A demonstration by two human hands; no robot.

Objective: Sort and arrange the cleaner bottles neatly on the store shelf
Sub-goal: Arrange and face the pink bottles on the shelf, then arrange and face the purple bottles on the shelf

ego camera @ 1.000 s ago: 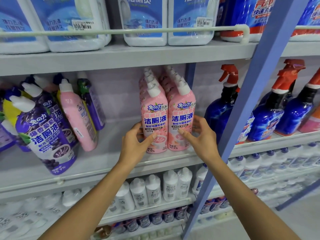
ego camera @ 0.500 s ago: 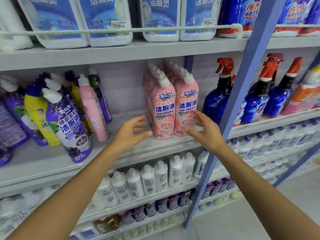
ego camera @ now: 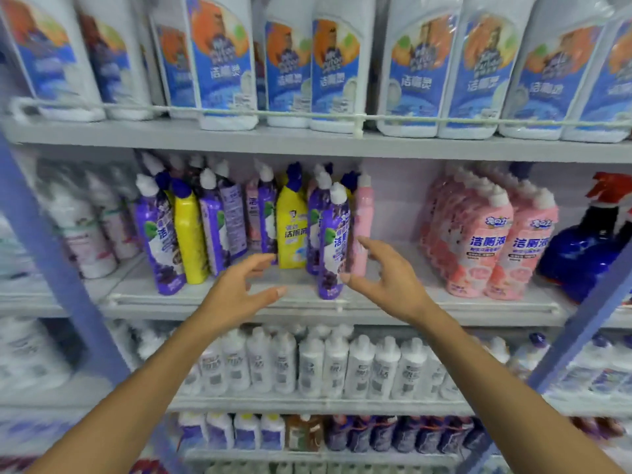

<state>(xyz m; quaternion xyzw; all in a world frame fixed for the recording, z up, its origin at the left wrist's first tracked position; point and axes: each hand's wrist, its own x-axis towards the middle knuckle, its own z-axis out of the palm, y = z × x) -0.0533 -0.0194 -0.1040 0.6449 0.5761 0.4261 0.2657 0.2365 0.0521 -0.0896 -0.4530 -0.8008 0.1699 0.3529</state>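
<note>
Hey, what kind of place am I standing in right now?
Most likely the cleaning-products aisle of a shop. It has tiered metal shelves, identical pink cleaner bottles lined up in rows, and large white jugs with matching labels behind a rail on the tier above.

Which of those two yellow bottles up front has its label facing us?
The right yellow bottle, just above the left hand; the left yellow bottle shows only plain yellow.
</note>
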